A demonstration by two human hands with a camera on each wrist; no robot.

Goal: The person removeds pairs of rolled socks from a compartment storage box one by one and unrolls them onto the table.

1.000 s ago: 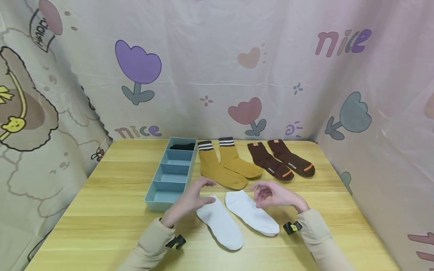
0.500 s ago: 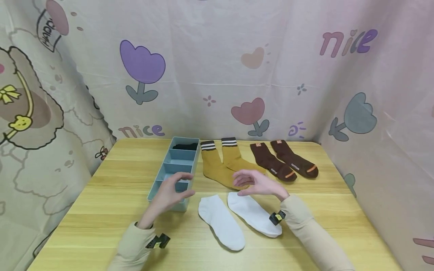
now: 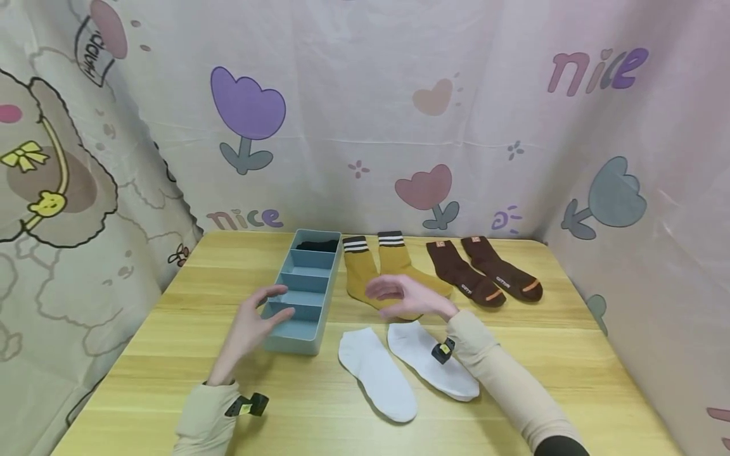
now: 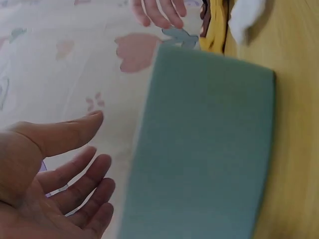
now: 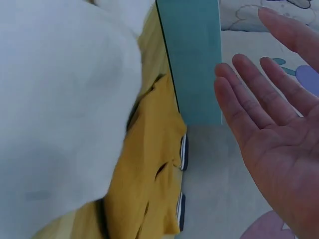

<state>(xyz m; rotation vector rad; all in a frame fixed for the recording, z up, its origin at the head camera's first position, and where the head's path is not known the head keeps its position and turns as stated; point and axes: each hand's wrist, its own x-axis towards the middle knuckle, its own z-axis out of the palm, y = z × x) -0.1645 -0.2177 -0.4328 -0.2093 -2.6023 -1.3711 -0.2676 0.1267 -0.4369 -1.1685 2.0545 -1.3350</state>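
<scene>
**Open hands on either side of the blue tray**

Fingers [image 3: 274,303] of our left hand [image 3: 249,324] are spread and nearly straight in the head view, holding nothing, their tips at the near left wall of the blue divided tray [image 3: 310,347]. Our right hand [image 3: 407,296] floats palm-open over the toes of the mustard socks [image 3: 365,278], just right of the tray, and grips nothing either. We judge the sorting barely begun: only the far compartment has something in it, a black item [image 3: 316,245], while the three nearer ones show bare bottoms. The mustard pair, the brown socks [image 3: 485,275] and the white socks [image 3: 399,370] all lie flat on the wooden table [image 3: 171,354], so three pairs appear left to put away. A pink cloth backdrop [image 3: 365,114] printed with tulips and the word "nice" hangs behind and along both sides.

From the left wrist, we see our left palm [image 4: 45,174] open, fingers loosely extended, just beside the tray's outer wall [image 4: 204,149] with a gap between. We can make out the right hand's fingertips [image 4: 159,10] beyond the far edge.

From the right wrist, our right hand [image 5: 274,124] is flat and open, fingers together and straight, with nothing in it. Below it lie the tray's side [image 5: 192,59], the striped cuffs of the mustard socks [image 5: 149,189], and a blurred white sock [image 5: 55,99] close to the lens.
</scene>
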